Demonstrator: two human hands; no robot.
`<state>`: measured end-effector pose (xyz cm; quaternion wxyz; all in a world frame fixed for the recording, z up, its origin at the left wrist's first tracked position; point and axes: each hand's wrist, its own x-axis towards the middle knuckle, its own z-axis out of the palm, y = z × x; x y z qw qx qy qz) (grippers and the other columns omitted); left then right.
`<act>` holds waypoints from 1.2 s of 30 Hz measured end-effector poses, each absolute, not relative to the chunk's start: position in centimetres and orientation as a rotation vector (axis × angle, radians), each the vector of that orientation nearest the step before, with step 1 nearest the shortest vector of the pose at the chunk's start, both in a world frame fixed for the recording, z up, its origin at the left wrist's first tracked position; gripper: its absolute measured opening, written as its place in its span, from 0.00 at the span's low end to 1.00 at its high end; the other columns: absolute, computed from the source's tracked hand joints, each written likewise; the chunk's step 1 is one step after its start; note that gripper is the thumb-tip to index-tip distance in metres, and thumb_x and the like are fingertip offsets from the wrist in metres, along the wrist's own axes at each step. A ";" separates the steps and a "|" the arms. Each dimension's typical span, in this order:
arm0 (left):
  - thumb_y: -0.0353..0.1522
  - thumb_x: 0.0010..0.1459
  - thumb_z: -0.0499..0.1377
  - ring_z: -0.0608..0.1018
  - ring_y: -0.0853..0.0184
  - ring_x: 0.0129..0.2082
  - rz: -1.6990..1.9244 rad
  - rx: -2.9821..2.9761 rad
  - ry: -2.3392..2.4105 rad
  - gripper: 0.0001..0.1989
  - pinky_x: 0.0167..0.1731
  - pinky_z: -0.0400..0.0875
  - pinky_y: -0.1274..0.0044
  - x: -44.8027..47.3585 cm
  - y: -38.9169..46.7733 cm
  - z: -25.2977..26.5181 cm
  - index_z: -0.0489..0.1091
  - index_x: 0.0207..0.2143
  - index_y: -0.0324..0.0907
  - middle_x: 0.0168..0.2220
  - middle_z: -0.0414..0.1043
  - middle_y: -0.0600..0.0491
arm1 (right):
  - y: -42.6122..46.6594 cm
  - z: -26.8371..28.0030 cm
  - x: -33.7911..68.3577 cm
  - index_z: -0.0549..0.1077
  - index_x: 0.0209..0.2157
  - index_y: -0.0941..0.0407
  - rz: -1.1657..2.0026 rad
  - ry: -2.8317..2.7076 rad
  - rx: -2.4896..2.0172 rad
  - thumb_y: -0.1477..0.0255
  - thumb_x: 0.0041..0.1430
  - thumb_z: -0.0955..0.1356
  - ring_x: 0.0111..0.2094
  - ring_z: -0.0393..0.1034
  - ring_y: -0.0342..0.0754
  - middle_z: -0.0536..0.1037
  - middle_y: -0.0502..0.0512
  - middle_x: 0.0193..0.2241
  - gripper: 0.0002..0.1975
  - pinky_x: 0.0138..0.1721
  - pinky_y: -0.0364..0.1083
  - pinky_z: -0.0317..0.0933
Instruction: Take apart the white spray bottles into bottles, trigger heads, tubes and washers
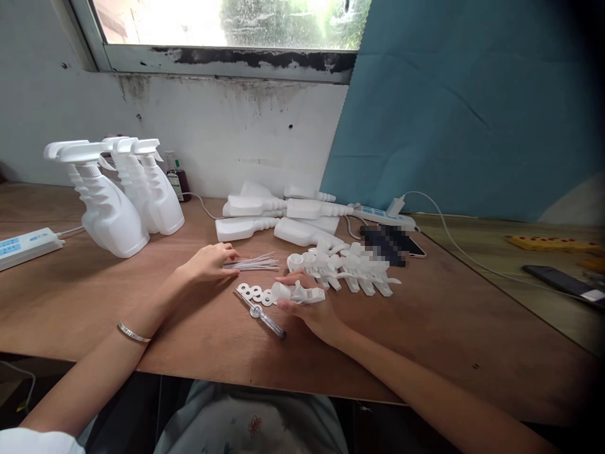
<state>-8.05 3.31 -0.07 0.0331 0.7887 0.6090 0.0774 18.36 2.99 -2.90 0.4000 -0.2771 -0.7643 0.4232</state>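
white sprayer (299, 293) is pinched by right hand (322, 315); left hand (212, 260) touches tubes (258, 262), grip unclear.

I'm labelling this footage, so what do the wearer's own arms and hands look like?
The left hand and right hand are ungloved. A narrow silver-coloured bracelet circles the left forearm, and a white sleeve shows at the picture's edge. The right forearm shows no sleeve or jewellery.

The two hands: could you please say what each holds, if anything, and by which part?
The right hand holds a white spray head near its cap; whether the left hand grips the thin tubes by their ends cannot be told.
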 end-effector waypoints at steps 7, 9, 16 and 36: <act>0.45 0.48 0.58 0.63 0.59 0.51 0.631 2.373 1.344 0.33 0.51 0.58 0.69 -5.3 1.6 1.1 0.58 0.55 0.45 0.51 0.62 0.47 | 2.2 -2.9 18.1 0.67 0.46 0.52 1.322 -1.868 -0.641 0.59 0.51 0.66 0.36 0.65 0.47 0.70 0.53 0.37 0.21 0.38 0.47 0.63; 0.45 0.48 0.59 0.63 0.60 0.52 0.613 2.266 1.108 0.32 0.52 0.57 0.70 -3.6 0.7 1.1 0.57 0.55 0.47 0.53 0.61 0.49 | 1.8 -2.8 18.0 0.66 0.47 0.52 1.295 -1.896 -0.619 0.61 0.53 0.66 0.40 0.66 0.49 0.71 0.53 0.40 0.20 0.41 0.47 0.62; 0.47 0.52 0.54 0.71 0.60 0.44 0.734 1.737 0.871 0.27 0.41 0.66 0.74 -1.1 -0.2 -0.7 0.65 0.49 0.41 0.47 0.68 0.48 | 1.1 -3.0 18.0 0.60 0.51 0.51 1.074 -2.082 -0.519 0.67 0.53 0.67 0.50 0.62 0.51 0.65 0.54 0.51 0.24 0.50 0.49 0.58; 0.41 0.45 0.60 0.72 0.69 0.27 1.288 1.791 1.655 0.16 0.27 0.65 0.80 -5.5 3.0 -1.2 0.71 0.32 0.38 0.27 0.72 0.53 | 1.6 -3.5 18.4 0.65 0.33 0.57 0.359 -2.247 -0.635 0.72 0.59 0.60 0.26 0.65 0.44 0.71 0.53 0.25 0.04 0.29 0.44 0.60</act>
